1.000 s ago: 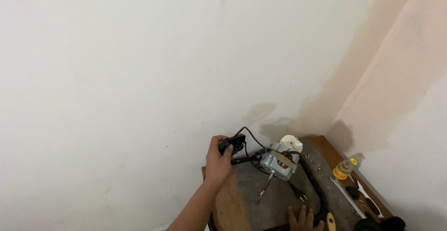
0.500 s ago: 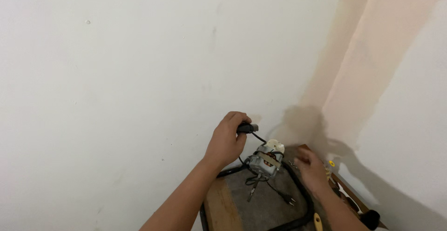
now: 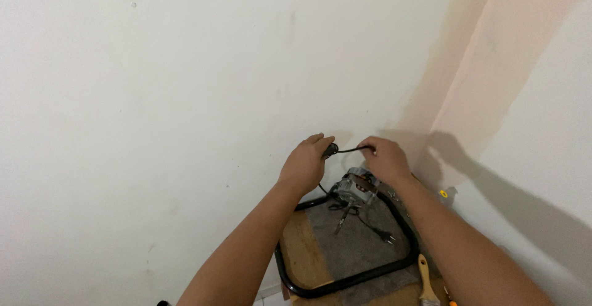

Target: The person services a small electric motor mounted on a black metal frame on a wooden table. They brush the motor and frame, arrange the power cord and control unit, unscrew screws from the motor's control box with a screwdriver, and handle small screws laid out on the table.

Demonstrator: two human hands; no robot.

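My left hand [image 3: 305, 165] is closed around a small black part at the end of a thin black cord [image 3: 349, 150], raised in front of the white wall. My right hand [image 3: 385, 160] pinches the same cord a short way along, so the cord spans between both hands. Below them a small metal electric motor [image 3: 353, 187] with wires sits on a grey mat [image 3: 364, 244]. A black plug [image 3: 388, 238] on a thin lead lies on the mat to the right of the motor.
A black tubular frame [image 3: 345, 276] rings the grey mat on a wooden board [image 3: 302, 253]. A paintbrush with a yellow handle [image 3: 425, 278] lies at the lower right. A small yellow-topped item [image 3: 442, 193] stands by the corner where the white and peach walls meet.
My right hand has come up from the table to grip the cord next to my left hand. Both hands now hold it higher against the wall, and the view has tilted upward.
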